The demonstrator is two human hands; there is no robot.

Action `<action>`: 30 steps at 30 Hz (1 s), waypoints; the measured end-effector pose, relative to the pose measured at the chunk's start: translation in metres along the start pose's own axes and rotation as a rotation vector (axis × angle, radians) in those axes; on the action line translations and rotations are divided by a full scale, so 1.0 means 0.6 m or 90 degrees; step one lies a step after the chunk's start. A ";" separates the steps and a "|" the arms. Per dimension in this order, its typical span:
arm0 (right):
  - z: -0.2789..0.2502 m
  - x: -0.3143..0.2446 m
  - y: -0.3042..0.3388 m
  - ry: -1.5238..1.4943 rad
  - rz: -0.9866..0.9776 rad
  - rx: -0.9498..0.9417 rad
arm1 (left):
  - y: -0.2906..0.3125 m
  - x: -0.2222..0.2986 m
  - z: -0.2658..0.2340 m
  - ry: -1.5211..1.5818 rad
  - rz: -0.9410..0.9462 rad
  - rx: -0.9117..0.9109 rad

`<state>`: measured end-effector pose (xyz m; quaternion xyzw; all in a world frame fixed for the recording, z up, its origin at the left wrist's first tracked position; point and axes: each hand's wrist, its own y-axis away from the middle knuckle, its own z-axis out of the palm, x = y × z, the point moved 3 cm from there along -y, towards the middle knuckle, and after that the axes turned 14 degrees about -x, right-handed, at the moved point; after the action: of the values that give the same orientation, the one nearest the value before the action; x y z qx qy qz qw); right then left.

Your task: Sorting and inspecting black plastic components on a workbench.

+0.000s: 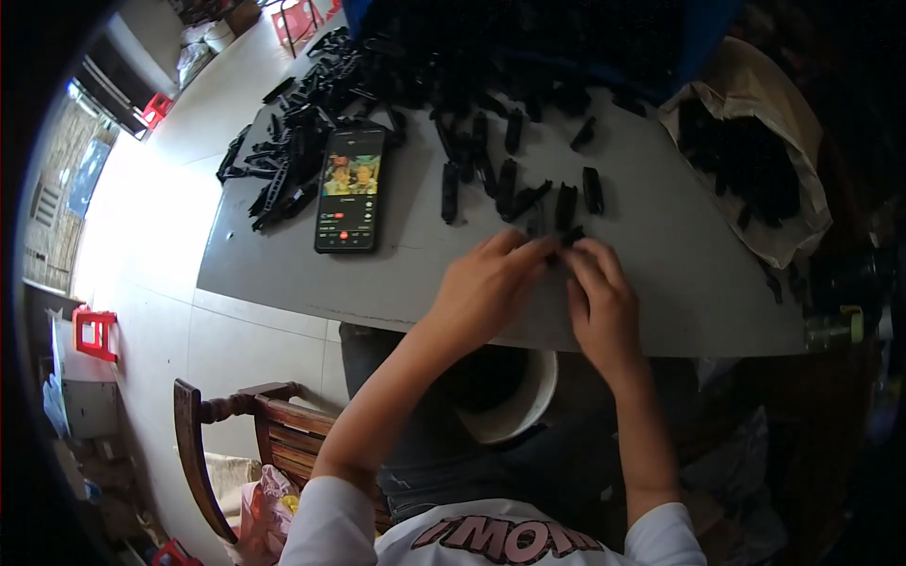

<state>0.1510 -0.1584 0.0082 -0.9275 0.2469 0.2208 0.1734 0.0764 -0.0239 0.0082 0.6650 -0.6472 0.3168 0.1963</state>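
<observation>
I read both hands as meeting at the near middle of the grey table (661, 283). The left hand (486, 288) and the right hand (596, 297) close their fingertips narrowly on one small black part (563, 241), which sits just above the tabletop between them. How the fingertips lie on it I cannot tell; the hands cover most of it.

Handling, as I judge it: the part looks like moulded plastic, so light, stiff and not fragile. Its surface appears matte to slightly glossy, so a bare-finger pinch should hold without slip. It is short and narrow; I would take it at its two ends, one hand per end, and leave the middle free.

Materials and shapes:
- Loose black pieces (510, 184) of the same kind stand scattered just beyond the hands, each an oblong bar.
- A dense heap of black pieces (311, 141) fills the far left of the table; some show ribbed or toothed edges.
- A smartphone (350, 189) lies flat beside that heap, screen lit, glass face smooth.
- A crumpled pale bag (755, 85) at the far right holds more black parts; its material is thin and soft.
- A white bucket (528, 406) sits under the near table edge.
- A wooden chair (236, 424) with turned rails stands at the near left.
</observation>
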 end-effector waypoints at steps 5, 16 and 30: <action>0.004 0.025 -0.017 0.258 -0.052 -0.099 | -0.024 -0.017 0.014 -0.125 -0.103 -0.028; 0.008 -0.001 0.054 -0.729 0.104 0.145 | 0.045 0.011 0.044 0.322 -0.138 -0.007; 0.030 -0.009 0.049 -1.027 0.027 0.048 | 0.047 0.039 0.050 0.404 0.018 -0.093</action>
<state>0.1255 -0.1725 -0.0106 -0.4708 0.0704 0.8171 0.3253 0.0530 -0.0634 -0.0019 0.5082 -0.5842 0.4637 0.4307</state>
